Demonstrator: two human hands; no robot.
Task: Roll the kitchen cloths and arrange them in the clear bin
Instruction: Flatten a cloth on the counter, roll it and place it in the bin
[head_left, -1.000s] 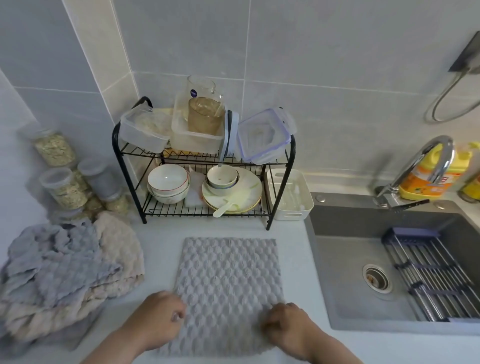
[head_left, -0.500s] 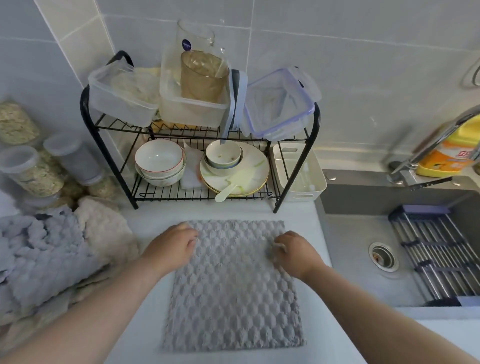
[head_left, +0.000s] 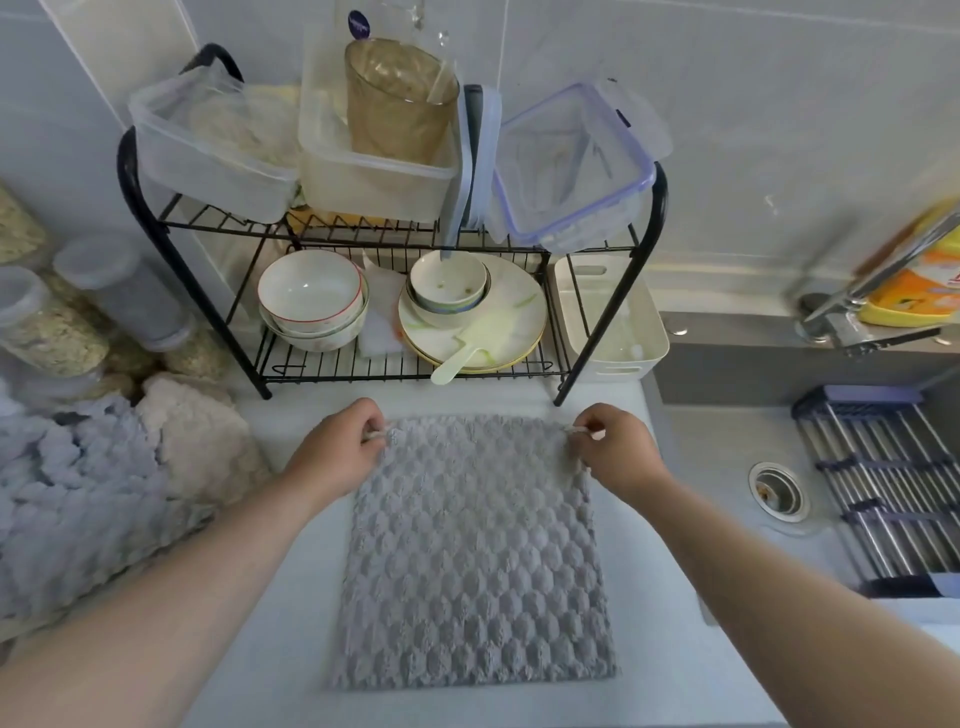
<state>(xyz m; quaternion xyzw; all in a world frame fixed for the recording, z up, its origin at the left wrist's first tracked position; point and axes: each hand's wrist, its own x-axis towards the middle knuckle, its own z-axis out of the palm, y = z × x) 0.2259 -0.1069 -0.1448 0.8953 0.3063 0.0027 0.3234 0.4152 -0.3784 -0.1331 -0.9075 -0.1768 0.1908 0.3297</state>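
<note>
A grey textured kitchen cloth (head_left: 472, 561) lies flat on the white counter in front of me. My left hand (head_left: 337, 452) pinches its far left corner. My right hand (head_left: 615, 449) pinches its far right corner. A pile of more cloths, grey (head_left: 67, 499) and beige (head_left: 202, 431), sits at the left. Clear plastic bins (head_left: 208, 150) stand on top of the black dish rack (head_left: 649, 249) behind the cloth; I cannot tell which is the task's bin.
The rack's lower shelf holds bowls (head_left: 311, 301) and plates (head_left: 472, 322). A white basket (head_left: 613, 322) stands beside it. Jars (head_left: 47, 327) line the left wall. The sink (head_left: 779, 488) with a roll-up drying rack (head_left: 883, 493) lies to the right.
Both hands moved from the cloth's near edge up to its far corners and now pinch them. The camera has leaned closer to the rack.
</note>
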